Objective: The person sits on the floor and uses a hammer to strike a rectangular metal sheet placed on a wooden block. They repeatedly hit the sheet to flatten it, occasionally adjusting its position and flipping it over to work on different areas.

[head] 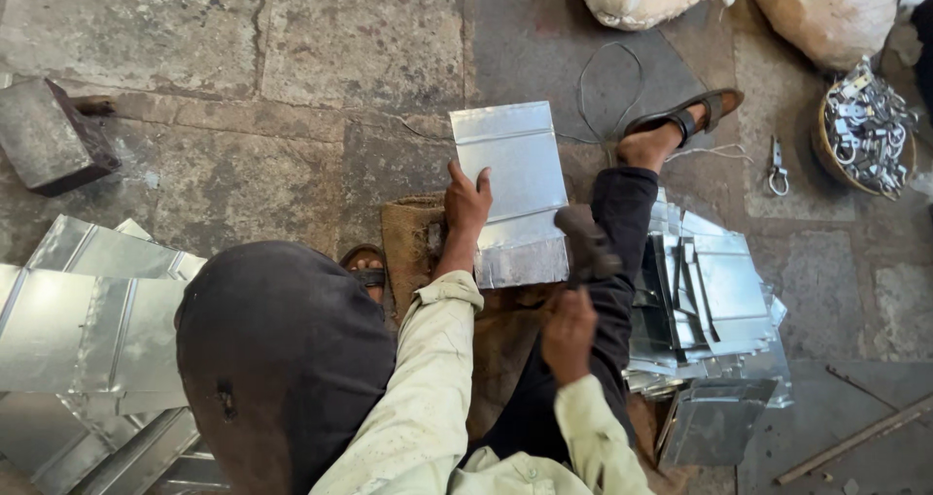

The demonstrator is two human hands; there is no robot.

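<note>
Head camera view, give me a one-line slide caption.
Seated on a stone floor, left hand steadies a folded metal sheet while right hand raises a hammer.

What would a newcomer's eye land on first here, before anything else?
Probably the shiny metal sheet at centre, pinned by the left hand, with the right hand raising a hammer beside it. Next, the heaps of similar sheets: a stack on the right and larger folded pieces on the left, all on the stone floor.
</note>
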